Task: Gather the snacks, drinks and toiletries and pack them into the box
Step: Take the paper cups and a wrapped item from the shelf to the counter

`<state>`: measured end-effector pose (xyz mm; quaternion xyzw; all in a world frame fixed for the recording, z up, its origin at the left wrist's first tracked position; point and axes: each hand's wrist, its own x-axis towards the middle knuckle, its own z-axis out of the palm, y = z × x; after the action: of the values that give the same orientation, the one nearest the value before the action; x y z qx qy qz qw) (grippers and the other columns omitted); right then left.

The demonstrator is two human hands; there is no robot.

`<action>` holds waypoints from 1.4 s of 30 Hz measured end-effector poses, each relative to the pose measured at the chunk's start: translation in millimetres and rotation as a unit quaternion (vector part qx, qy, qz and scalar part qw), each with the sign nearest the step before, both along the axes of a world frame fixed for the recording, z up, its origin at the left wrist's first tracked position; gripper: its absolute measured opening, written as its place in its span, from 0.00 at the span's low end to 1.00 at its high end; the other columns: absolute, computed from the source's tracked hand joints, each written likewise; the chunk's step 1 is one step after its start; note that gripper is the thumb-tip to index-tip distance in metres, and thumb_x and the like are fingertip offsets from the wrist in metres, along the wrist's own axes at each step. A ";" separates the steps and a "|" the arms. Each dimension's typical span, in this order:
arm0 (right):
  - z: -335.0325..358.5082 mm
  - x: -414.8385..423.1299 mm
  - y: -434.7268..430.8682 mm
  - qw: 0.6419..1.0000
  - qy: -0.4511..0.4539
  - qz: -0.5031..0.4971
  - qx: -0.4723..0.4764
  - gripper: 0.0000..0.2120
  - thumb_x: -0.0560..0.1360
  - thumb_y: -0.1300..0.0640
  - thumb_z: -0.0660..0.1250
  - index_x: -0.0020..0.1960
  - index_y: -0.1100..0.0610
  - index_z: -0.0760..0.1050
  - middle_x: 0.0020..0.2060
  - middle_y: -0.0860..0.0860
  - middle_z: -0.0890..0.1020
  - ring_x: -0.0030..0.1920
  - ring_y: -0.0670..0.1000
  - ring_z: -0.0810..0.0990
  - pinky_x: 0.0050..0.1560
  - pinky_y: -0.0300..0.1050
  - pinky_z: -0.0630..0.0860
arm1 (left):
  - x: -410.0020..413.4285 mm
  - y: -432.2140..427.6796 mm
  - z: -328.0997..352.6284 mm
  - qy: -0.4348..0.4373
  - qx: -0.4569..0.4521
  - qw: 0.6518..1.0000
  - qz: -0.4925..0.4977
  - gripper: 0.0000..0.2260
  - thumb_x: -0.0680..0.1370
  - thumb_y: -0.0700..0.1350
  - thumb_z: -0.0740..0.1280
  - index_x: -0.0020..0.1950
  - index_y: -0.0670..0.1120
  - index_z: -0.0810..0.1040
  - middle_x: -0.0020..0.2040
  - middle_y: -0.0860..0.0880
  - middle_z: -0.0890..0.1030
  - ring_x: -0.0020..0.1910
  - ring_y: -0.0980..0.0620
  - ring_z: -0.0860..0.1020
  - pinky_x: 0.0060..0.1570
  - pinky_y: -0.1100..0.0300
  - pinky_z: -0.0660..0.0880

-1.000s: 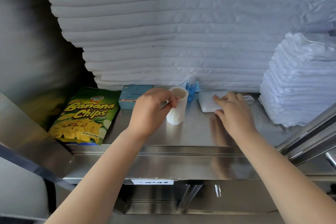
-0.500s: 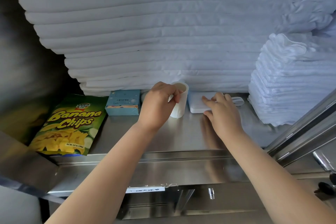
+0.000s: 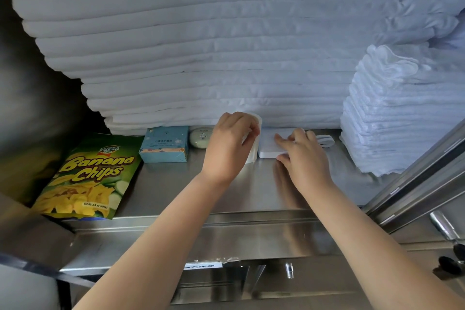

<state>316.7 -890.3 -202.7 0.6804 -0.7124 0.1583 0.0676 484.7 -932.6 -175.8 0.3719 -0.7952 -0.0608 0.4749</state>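
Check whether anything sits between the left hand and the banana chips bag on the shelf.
Nothing visible blocks it. The left hand is closed on the white cup; bare steel shelf lies between it and the banana chips bag. The blue box and soap sit farther back, off that path.

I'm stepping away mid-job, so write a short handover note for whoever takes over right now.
Left hand: grip closed around the white cup, which stands on the steel shelf.
Right hand: fingers pinching the flat white packet, not lifted.
Waiting on the shelf: banana chips bag, blue box, round soap.
Done: nothing visibly packed; the packing box is out of view.
Left: carry everything to the box.
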 end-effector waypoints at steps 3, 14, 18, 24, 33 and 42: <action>-0.7 0.5 -0.2 1.000 -0.001 0.001 -0.006 0.21 0.74 0.57 0.68 0.67 0.51 0.73 0.52 0.53 0.75 0.53 0.56 0.70 0.40 0.46 0.69 | 14.5 0.9 -1.2 -0.027 0.006 0.999 -0.021 0.12 0.73 0.38 0.69 0.56 0.44 0.76 0.59 0.49 0.76 0.58 0.52 0.69 0.58 0.67 0.65; -2.7 0.7 -0.5 1.000 -0.010 0.003 -0.008 0.21 0.74 0.58 0.69 0.66 0.52 0.74 0.51 0.53 0.75 0.53 0.56 0.71 0.41 0.47 0.72 | 25.0 -5.3 -9.8 -0.089 0.014 0.996 -0.008 0.17 0.71 0.36 0.71 0.60 0.45 0.78 0.55 0.46 0.76 0.55 0.47 0.72 0.55 0.67 0.64; -3.1 0.9 -0.7 1.000 -0.010 0.004 -0.010 0.21 0.73 0.59 0.70 0.66 0.53 0.75 0.52 0.54 0.75 0.53 0.57 0.71 0.38 0.45 0.70 | 17.1 -6.7 -8.6 -0.089 0.017 0.996 0.014 0.16 0.71 0.38 0.72 0.58 0.45 0.79 0.49 0.47 0.74 0.50 0.48 0.69 0.46 0.61 0.68; -4.0 1.9 -1.8 1.000 -0.007 0.007 -0.003 0.21 0.73 0.60 0.69 0.66 0.54 0.74 0.52 0.54 0.74 0.54 0.57 0.70 0.37 0.44 0.66 | 14.8 -7.6 -12.1 -0.080 0.022 0.997 0.008 0.17 0.71 0.38 0.72 0.59 0.47 0.79 0.50 0.48 0.73 0.50 0.50 0.66 0.44 0.58 0.72; -8.4 6.8 20.2 0.997 -0.071 0.005 -0.018 0.22 0.75 0.59 0.67 0.68 0.56 0.70 0.61 0.53 0.74 0.61 0.56 0.70 0.48 0.49 0.77 | 27.9 11.7 -27.7 -0.122 0.041 0.991 0.026 0.35 0.70 0.45 0.74 0.74 0.46 0.61 0.70 0.42 0.65 0.62 0.45 0.70 0.56 0.54 0.72; -16.5 6.5 31.5 0.997 -0.046 0.054 0.010 0.21 0.79 0.61 0.58 0.72 0.54 0.66 0.72 0.52 0.65 0.73 0.53 0.61 0.56 0.50 0.76 | 50.3 35.7 -55.2 -0.199 0.178 0.964 0.021 0.26 0.80 0.53 0.58 0.76 0.47 0.57 0.74 0.49 0.63 0.70 0.49 0.63 0.66 0.61 0.57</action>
<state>323.2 -858.8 -219.2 0.7107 -0.6784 0.1853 0.0191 535.0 -896.9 -231.0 0.4714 -0.8422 -0.1159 0.2347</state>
